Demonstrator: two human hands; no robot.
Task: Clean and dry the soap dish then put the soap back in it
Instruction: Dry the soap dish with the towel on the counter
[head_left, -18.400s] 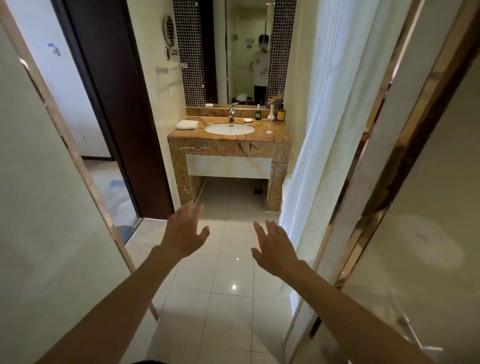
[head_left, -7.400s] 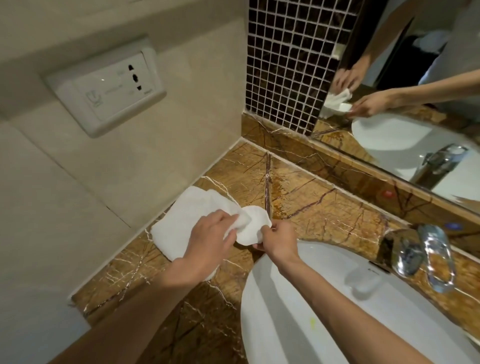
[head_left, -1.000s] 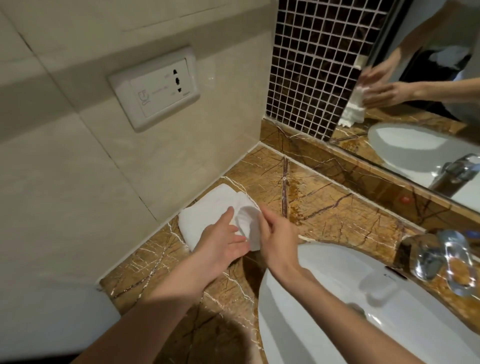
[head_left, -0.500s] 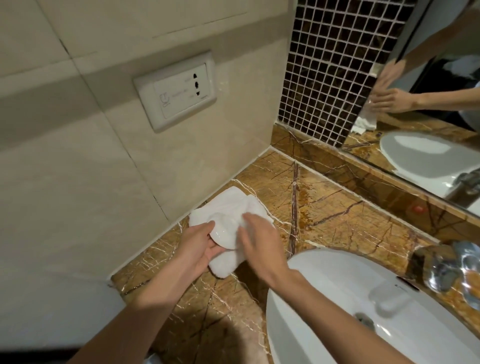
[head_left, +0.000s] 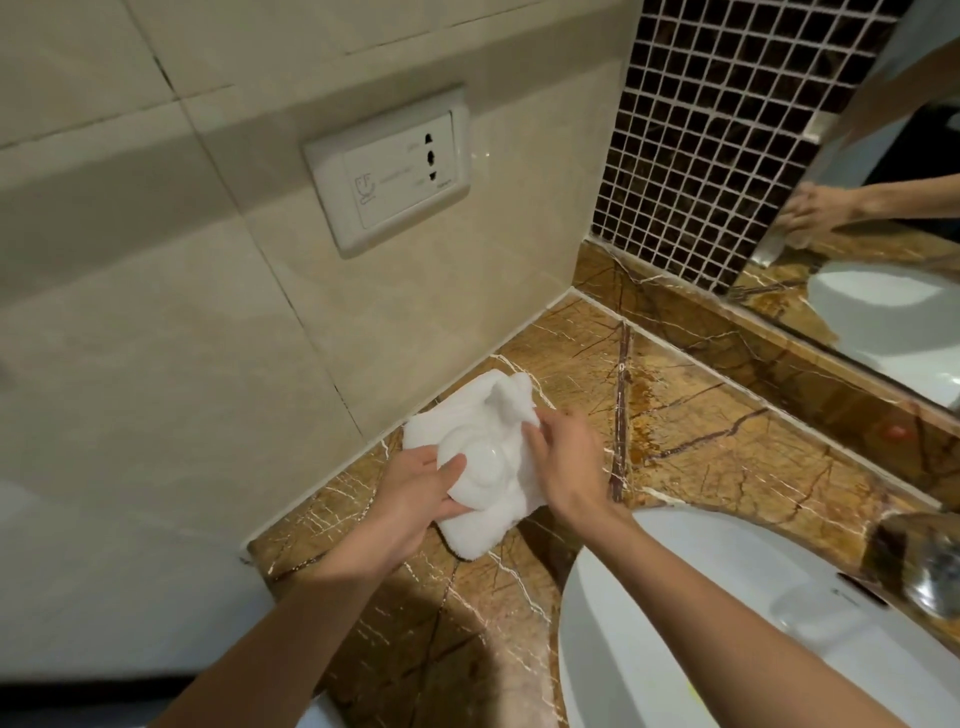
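Note:
A small white soap dish (head_left: 480, 470) lies on a white towel (head_left: 470, 535) at the left of the brown marble counter (head_left: 701, 431). My left hand (head_left: 410, 499) grips the dish from the left, thumb on its rim. My right hand (head_left: 563, 467) holds a bunched fold of the towel against the dish's right side. The towel's far part rests by the wall. No soap is in view.
A white basin (head_left: 675, 649) is sunk into the counter at the right, with a chrome tap (head_left: 919, 561) at its far side. A wall socket (head_left: 387, 171) sits above the towel. Dark mosaic tiles (head_left: 717, 130) and a mirror (head_left: 893, 234) line the back.
Both hands and the towel have shifted slightly toward me. The dish now shows more plainly on the towel, and my right hand has gathered a fold of towel against it.

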